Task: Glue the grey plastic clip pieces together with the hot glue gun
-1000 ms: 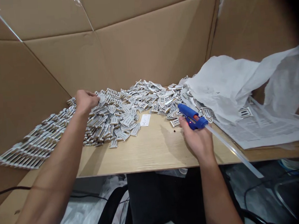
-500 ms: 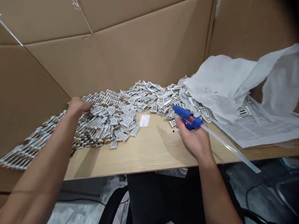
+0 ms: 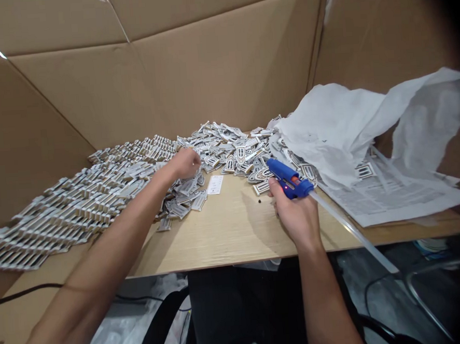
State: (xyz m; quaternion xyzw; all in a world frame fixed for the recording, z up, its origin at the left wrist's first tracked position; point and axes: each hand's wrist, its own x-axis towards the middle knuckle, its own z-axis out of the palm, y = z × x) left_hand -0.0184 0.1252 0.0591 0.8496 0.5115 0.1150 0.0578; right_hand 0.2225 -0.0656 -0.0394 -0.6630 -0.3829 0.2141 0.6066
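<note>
My right hand (image 3: 298, 221) is wrapped round a blue hot glue gun (image 3: 282, 171) above the right part of the table. A long clear glue stick (image 3: 352, 232) sticks out of its back end, and a small red light glows on its side. My left hand (image 3: 186, 163) hangs over the middle of the heap with its fingers curled in. Whatever they may hold is hidden. Under and beyond it lie loose small grey-white arched pieces (image 3: 228, 141) with slotted openings. Similar pieces stand packed in neat overlapping rows (image 3: 72, 207) on the left.
A small white paper slip (image 3: 215, 185) lies on the wooden table (image 3: 214, 240). Crumpled white wrapping sheet (image 3: 336, 129) and printed paper (image 3: 391, 196) cover the right side. Cardboard walls (image 3: 224, 73) enclose the back and sides. A black cable (image 3: 27, 292) crosses below my left arm.
My left hand has moved right, from the back of the packed rows to the middle of the loose heap. My right hand keeps the glue gun in nearly the same place.
</note>
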